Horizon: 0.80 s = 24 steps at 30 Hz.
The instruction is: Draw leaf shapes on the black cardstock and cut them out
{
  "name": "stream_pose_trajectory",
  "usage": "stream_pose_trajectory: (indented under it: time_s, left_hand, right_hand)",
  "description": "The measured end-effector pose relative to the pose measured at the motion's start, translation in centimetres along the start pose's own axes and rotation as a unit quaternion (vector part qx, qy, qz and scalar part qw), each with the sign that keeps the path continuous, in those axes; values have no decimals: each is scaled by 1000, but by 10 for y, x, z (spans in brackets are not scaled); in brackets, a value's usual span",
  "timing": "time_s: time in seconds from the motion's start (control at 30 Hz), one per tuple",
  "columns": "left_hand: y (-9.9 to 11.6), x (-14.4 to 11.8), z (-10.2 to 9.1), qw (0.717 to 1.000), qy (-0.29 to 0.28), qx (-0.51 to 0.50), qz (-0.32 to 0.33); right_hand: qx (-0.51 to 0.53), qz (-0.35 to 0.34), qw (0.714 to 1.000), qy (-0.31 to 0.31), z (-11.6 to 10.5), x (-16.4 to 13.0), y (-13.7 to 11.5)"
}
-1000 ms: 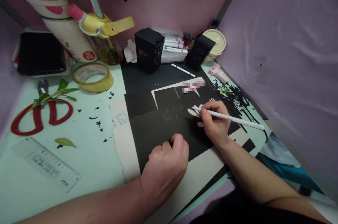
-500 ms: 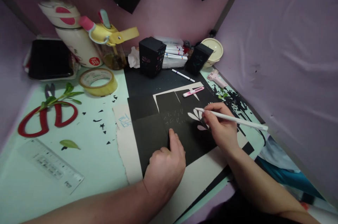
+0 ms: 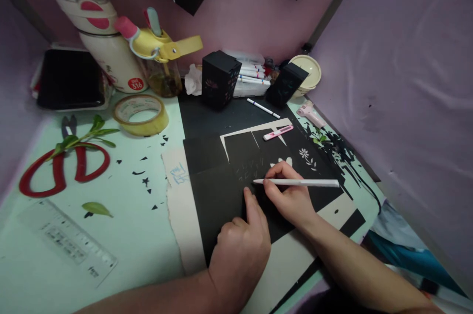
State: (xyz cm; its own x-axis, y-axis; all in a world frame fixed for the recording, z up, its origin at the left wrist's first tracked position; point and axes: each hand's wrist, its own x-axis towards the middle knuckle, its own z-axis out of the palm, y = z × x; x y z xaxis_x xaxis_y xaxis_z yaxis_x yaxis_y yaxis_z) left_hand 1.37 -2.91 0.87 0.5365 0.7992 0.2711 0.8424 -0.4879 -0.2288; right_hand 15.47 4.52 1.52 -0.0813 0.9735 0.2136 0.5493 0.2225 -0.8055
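Observation:
My right hand (image 3: 290, 193) is closed around a slim white pen (image 3: 310, 182), its tip at faint pale marks on black paper (image 3: 214, 191). Pressing on that same sheet with its index finger stretched out is my left hand (image 3: 244, 242); the other fingers are loosely curled and it grips nothing. White leaf-shaped cut-outs show just behind my right hand, which partly hides them. A flower cut-out (image 3: 304, 154) is visible farther right. A pink craft knife (image 3: 278, 132) lies at the paper's far side.
Red-handled scissors (image 3: 83, 163), a tape roll (image 3: 142, 116) and a clear ruler (image 3: 68, 240) lie to the left. Black boxes (image 3: 220, 80), bottles (image 3: 162, 65) and a bowl (image 3: 308, 72) stand at the back. Black paper scraps (image 3: 342, 161) cover the right edge.
My right hand has moved left with the pen, from the leaf cut-outs to the faint marks near my left index finger. The view has shifted slightly; my left hand stays on the paper.

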Motion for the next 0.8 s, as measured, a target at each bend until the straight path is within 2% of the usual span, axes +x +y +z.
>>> stream_pose_trajectory:
  time_s: [0.2, 0.57, 0.8]
  left_hand:
    - [-4, 1, -6, 1000, -1, -27, -6]
    - [-7, 4, -8, 999, -20, -31, 8]
    - [-5, 3, -8, 999, -37, -30, 20]
  right_hand:
    - [45, -42, 998, -16, 7, -4, 12]
    - [49, -33, 997, -51, 8, -4, 12]
    - [31, -37, 999, -17, 10, -3, 14]
